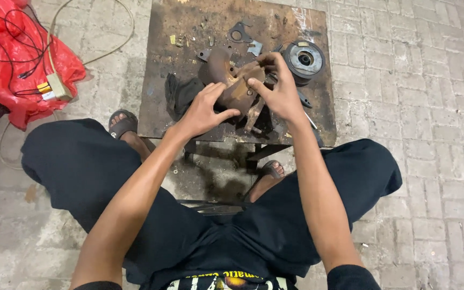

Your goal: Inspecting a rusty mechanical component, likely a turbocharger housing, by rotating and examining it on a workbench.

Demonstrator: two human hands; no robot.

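Observation:
A rusty brown cast metal part (pixel 231 80) with curved arms lies on a small worn metal work table (pixel 159 64). My left hand (pixel 205 110) rests on its near left side with fingers spread over it. My right hand (pixel 277 88) grips the part's right end, fingers curled over its top. A dark round pulley-like disc (pixel 303 58) sits just right of my right hand. A dark rag (pixel 181 94) lies under the part on the left.
A flat grey gasket-shaped plate (pixel 239 33) and small metal bits lie at the table's back. A red plastic bag (pixel 20 59) with black cables and a power strip (pixel 59 86) sits on the brick floor at the left. My sandalled feet show under the table.

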